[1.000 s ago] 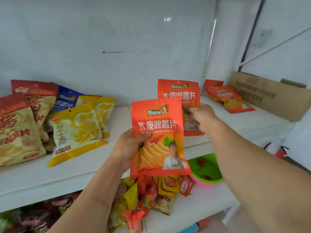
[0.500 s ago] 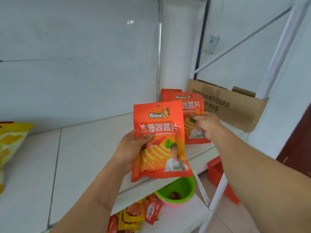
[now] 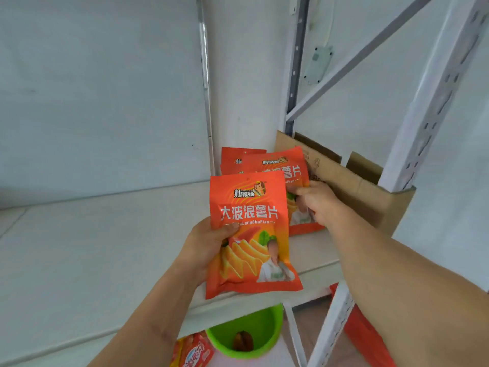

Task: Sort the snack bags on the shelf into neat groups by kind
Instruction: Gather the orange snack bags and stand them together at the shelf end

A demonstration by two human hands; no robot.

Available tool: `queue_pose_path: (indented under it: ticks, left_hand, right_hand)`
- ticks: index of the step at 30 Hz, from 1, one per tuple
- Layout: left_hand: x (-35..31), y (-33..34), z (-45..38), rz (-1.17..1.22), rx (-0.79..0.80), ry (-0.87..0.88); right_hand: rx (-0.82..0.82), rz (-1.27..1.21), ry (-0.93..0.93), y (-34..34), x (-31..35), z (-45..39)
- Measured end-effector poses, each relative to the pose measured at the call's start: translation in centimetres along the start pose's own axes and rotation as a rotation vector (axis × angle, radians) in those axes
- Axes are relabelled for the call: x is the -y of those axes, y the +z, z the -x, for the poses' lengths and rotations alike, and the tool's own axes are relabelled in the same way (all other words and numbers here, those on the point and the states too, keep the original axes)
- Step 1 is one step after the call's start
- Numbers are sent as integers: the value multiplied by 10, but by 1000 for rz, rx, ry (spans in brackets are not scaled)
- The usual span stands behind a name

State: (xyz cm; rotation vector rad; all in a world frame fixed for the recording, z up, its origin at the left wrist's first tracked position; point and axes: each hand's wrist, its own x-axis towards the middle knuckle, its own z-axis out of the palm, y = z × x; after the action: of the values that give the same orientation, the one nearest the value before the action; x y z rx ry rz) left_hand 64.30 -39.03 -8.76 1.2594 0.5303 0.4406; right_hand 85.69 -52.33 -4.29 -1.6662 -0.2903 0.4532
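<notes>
Orange chip bag (image 3: 248,234) — left hand (image 3: 209,245), second bag (image 3: 288,176) — right hand (image 3: 317,202)

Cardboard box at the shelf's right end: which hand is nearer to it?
Right. The right hand, gripping an orange chip bag, is right beside the cardboard box. The left hand holds another orange bag further left, clear of it.

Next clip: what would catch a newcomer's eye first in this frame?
The bright orange chip bag held up at centre in the left hand. Just behind it, the right hand grips a matching bag over more orange bags by the cardboard box. A green bowl sits below the shelf.
</notes>
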Motion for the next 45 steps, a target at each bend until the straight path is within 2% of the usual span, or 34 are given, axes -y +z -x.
queue_pose_path:
  ticks: [3,6,11,15,20,35,40,43,45]
  left_hand:
    - [5,26,-8,-29,-87,17]
    - [6,46,-16,-81,-167,31]
    - [6,70,-30,-325,-317,114]
    - [10,82,-36,-478,-410,112]
    - [12,90,-43,-766,-544,120]
    - [8,91,-71,-747,-600,111]
    - [-1,81,-67,-704,-588,118]
    - [-10,65,-56,-813,-614,91]
    - [-16,50,-43,-940,-632,89]
  right_hand:
    - [56,56,-25,-2,2,-18]
    - [91,-2,4,3,4,-26]
    - [58,-127,48,-3,7,-28]
    - [257,35,-87,-6,-1,-25]
    - [239,73,-209,4,-19,-37]
    - [158,191,-276,25,-25,-74]
    - [48,403,-287,28,-14,-72]
    - [-41,665,-396,31,1,-58]
    - [-121,879,-536,36,10,-42]
